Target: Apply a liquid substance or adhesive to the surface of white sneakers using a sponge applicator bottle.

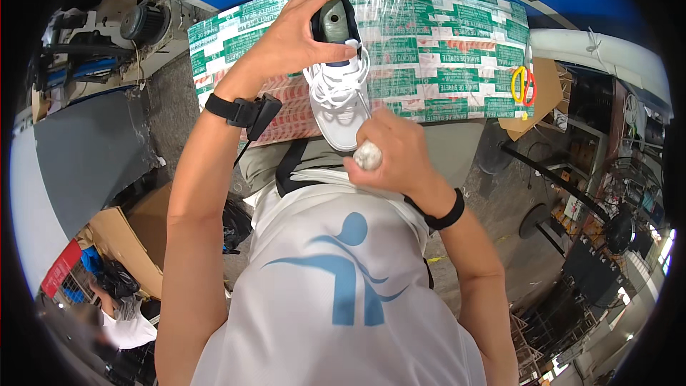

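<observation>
A white lace-up shoe (341, 118) lies on the tabletop in front of me, toe toward my body. A grey-green shoe last (334, 23) with a small round hole fills its dark-lined opening. My left hand (300, 32) is closed around the collar and tongue, thumb across the tongue's top. White laces (336, 89) lie loosely over the upper. Beside the toe, my right hand (396, 146) grips a thin-shafted tool with a whitish rounded handle (368, 156). Its shaft points at the lace side of the shoe; whether the tip touches is too small to tell.
Green-and-white printed tape and clear film cover the tabletop (443, 43). Scissors (523, 86) with yellow and red handles lie at its right end, near brown cardboard (547, 93). A grey panel (93, 161) and an open carton (128, 239) stand left. Another person (127, 325) is at lower left.
</observation>
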`<state>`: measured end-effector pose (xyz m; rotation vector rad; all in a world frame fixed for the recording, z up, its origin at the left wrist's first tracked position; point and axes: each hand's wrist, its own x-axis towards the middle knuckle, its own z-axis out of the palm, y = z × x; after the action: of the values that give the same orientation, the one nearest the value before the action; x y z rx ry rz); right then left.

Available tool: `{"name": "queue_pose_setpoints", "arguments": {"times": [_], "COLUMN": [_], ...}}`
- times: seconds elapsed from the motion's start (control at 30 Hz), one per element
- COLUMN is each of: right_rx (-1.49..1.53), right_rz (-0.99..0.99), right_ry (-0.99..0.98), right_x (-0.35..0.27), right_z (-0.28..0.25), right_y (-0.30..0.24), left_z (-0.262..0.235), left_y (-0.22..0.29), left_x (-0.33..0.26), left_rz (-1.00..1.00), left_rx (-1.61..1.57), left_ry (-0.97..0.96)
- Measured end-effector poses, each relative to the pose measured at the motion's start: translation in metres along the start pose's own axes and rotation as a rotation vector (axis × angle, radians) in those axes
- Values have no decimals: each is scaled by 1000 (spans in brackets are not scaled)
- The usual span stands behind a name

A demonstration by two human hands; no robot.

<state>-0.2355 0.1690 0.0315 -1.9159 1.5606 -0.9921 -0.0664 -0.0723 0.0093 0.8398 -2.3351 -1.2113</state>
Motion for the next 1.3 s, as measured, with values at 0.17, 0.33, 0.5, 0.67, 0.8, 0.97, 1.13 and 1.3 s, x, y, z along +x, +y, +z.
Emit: {"name": "queue_pose_setpoints", "arguments": {"times": [0.17, 0.33, 0.5, 0.67, 0.8, 0.97, 1.13, 1.3], "right_rx": [-116, -137, -133, 119, 39, 236, -135, -301], "right_rz": [-6, 9, 86, 246, 415, 283, 97, 213], "right_ry": [53, -30, -29, 208, 73, 42, 87, 251], "right_x": [11, -5, -12, 1, 13, 34, 56, 26], "right_z": [-1, -11, -8, 22, 46, 47, 12, -13], "right_y": [7, 4, -18, 13, 24, -1, 54, 146], "left_z": [4, -4, -9, -33, -9, 35, -30, -160], "left_y": [2, 5, -9, -33, -19, 10, 14, 16], "left_x": [6, -1, -2, -40, -91, -104, -77, 37], "left_rz": [1, -58, -57, -200, -594, -743, -644, -162], "left_rx": [3, -4, -149, -705, -1057, -1092, -693, 228], "left_ry": [-7, -21, -67, 41, 241, 532, 568, 462]}}
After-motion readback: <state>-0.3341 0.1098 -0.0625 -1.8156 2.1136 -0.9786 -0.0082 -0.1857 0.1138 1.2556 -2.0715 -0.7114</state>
